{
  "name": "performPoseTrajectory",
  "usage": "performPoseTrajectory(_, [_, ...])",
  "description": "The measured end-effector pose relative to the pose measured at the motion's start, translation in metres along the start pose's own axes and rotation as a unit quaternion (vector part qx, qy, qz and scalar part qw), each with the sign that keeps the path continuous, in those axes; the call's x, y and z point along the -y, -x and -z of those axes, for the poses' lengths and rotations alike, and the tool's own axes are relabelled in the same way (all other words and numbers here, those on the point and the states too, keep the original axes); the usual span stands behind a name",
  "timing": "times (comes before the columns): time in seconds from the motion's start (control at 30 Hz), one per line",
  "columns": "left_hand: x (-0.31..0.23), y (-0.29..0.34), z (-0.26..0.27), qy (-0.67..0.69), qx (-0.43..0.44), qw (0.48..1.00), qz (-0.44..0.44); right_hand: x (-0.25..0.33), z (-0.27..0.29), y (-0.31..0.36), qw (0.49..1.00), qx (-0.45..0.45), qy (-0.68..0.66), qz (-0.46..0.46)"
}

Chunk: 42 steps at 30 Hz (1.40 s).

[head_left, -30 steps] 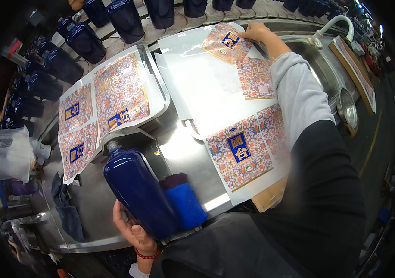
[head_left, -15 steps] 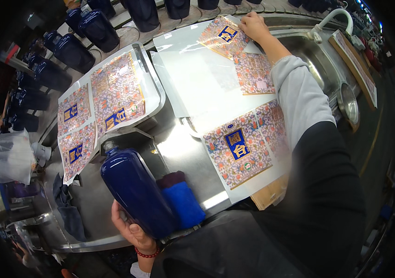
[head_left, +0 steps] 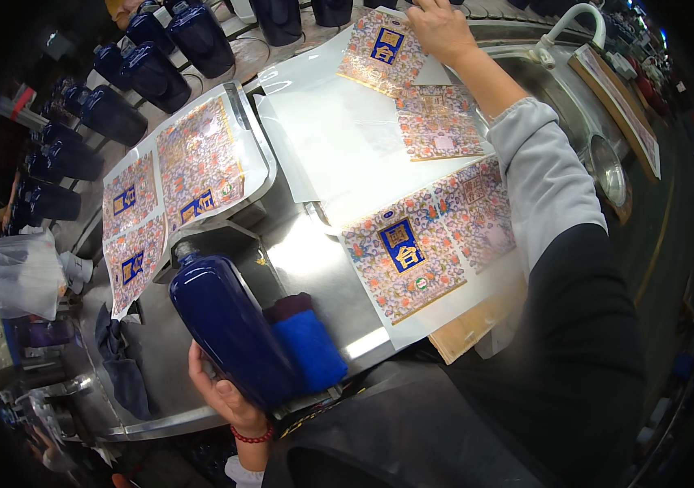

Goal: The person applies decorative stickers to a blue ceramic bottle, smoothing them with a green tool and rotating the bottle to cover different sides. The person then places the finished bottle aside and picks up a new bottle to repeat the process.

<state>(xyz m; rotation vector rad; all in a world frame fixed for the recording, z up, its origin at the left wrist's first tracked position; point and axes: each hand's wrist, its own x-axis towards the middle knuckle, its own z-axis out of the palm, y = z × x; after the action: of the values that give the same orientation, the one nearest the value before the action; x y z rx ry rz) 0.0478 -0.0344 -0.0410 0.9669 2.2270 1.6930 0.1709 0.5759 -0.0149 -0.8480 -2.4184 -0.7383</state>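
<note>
A glossy dark blue bottle leans at a tilt near the front of the metal counter. My left hand is curled around its lower side, with the fingers partly hidden behind it. At the far side, my right hand pinches the upper right edge of a flower-patterned decal with a blue and gold panel. Beneath my right forearm lies a second flower-patterned piece on a white sheet. A larger patterned decal sheet lies nearer to me.
More printed sheets rest on a tray at left. A blue cloth lies beside the bottle. Several blue bottles stand along the back and left. At right are a sink, a white faucet and a metal bowl.
My right hand has drawn slightly up and left, and the pinched decal has turned more upright, its panel less slanted. My left hand keeps its hold on the bottle. The whole view has shifted slightly.
</note>
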Motion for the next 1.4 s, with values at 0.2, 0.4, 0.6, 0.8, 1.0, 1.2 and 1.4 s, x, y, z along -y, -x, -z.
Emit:
performPoseTrajectory(0.2, [-0.002, -0.001, -0.003, -0.015, -0.006, 1.000, -0.019, -0.032, -0.045, -0.009, 0.984, 0.052, -0.157, -0.066])
performPoseTrajectory(0.4, [-0.005, -0.001, -0.003, -0.039, -0.016, 0.998, -0.038, -0.036, -0.050, 0.003, 0.910, 0.137, -0.366, -0.137])
performPoseTrajectory(0.6, [-0.005, -0.001, -0.003, -0.059, -0.022, 0.997, -0.038, -0.022, -0.044, 0.005, 0.914, 0.185, -0.333, -0.142])
performPoseTrajectory(0.8, [-0.004, -0.001, -0.004, -0.064, -0.027, 0.997, -0.037, -0.012, -0.044, 0.006, 0.980, 0.016, -0.164, -0.112])
performPoseTrajectory(1.0, [-0.006, 0.000, -0.004, -0.046, -0.014, 0.998, -0.032, -0.014, -0.015, -0.004, 0.991, -0.116, -0.064, -0.006])
performPoseTrajectory(1.2, [-0.001, -0.001, -0.005, -0.018, -0.018, 0.999, -0.027, -0.079, 0.011, -0.007, 0.966, -0.093, -0.194, -0.145])
performPoseTrajectory(1.4, [0.003, 0.000, -0.004, 0.028, -0.010, 0.999, -0.015, -0.201, 0.002, 0.086, 0.759, 0.107, -0.381, -0.516])
